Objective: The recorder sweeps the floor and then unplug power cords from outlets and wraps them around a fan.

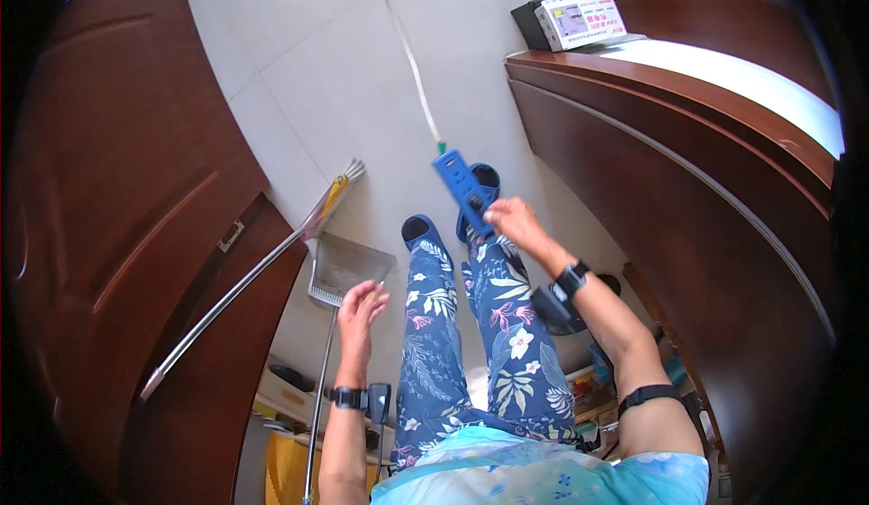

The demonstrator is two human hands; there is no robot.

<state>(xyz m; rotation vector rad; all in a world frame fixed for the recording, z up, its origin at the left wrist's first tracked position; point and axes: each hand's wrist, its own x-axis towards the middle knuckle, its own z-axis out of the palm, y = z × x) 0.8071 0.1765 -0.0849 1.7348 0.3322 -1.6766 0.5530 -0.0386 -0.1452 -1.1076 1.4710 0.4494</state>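
My right hand (517, 225) is closed on the lower end of a blue power strip (459, 182), which hangs in front of my legs. A black plug or adapter (476, 202) sits in one of its sockets. From the strip's green upper end a white cable (415, 74) runs away over the floor. My left hand (363, 305) is raised over the edge of a dustpan (349, 260), fingers curled; something small and pale shows at its fingertips, too small to name.
A broom (251, 277) leans against the brown wooden door (129, 165) at left. The long-handled dustpan stands beside my legs. At right is a brown wooden cabinet (652, 179) with a white printed box (582, 22) on its end. Blue slippers (426, 230) are on my feet.
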